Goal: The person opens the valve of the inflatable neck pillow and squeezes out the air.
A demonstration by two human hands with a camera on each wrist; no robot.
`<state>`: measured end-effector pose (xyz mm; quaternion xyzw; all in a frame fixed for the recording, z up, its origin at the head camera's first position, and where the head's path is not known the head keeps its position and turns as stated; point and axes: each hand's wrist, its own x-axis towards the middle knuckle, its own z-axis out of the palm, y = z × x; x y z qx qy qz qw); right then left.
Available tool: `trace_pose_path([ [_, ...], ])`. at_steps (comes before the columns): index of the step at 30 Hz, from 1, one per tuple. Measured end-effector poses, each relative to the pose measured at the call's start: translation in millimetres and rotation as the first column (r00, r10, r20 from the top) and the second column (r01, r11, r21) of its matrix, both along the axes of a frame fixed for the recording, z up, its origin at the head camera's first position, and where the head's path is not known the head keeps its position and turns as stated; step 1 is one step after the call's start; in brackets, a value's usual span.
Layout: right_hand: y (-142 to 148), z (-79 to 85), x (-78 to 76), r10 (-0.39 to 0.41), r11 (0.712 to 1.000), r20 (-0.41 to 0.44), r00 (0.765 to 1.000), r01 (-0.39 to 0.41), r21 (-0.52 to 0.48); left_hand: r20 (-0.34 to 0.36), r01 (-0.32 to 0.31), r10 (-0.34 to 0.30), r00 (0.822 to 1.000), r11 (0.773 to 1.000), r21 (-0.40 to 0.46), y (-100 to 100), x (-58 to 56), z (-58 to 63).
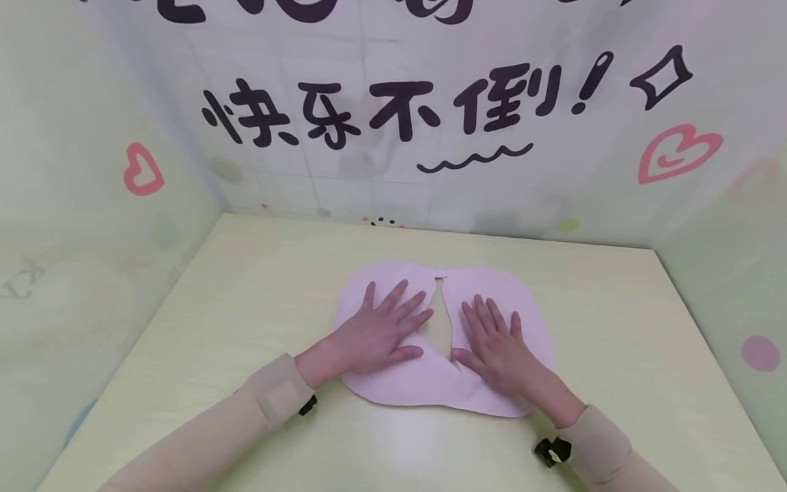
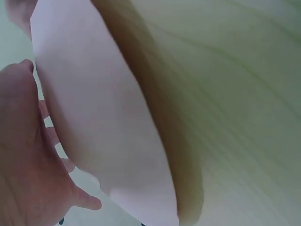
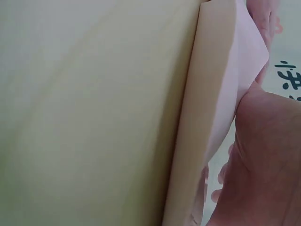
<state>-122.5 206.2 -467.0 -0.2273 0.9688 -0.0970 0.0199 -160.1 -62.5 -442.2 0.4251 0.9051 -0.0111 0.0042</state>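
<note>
A thin pink sheet (image 1: 399,391) with rounded corners lies on the table, and a long narrow opening runs down its middle, showing the tabletop through it. My left hand (image 1: 376,335) rests flat on the sheet's left half, fingers straight and spread. On the right half lies my right hand (image 1: 499,350), its fingers straight and the thumb by the lower end of the opening. The left wrist view shows the near edge of the pink sheet (image 2: 103,117) beside the left hand (image 2: 33,160). In the right wrist view, the sheet's edge stands slightly off the table next to the right hand (image 3: 268,146).
The pale wooden table (image 1: 246,287) extends around the sheet on all sides. Behind it rises a white printed backdrop (image 1: 295,178) with dark lettering and hearts; similar side panels stand left and right. A black wrist device (image 1: 552,451) sits below the right wrist.
</note>
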Motion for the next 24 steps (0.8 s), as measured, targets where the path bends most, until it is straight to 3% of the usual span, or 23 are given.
trace_pose_path([
  [9,3.5,-3.1,-4.6,-0.011,1.000,0.067,0.998,0.010,0.017,0.030,-0.015,0.015,0.999,1.000,-0.003,-2.2,-2.0,-10.4],
  [18,8.5,-8.0,-5.6,-0.013,1.000,0.080,0.997,0.011,0.023,-0.026,0.030,-0.034,0.999,0.987,-0.157,3.1,1.0,-17.1],
  [24,5.3,-10.9,-6.9,0.000,0.999,0.049,0.999,-0.002,0.038,-0.078,0.033,-0.050,0.996,0.980,-0.198,1.4,3.8,-17.0],
])
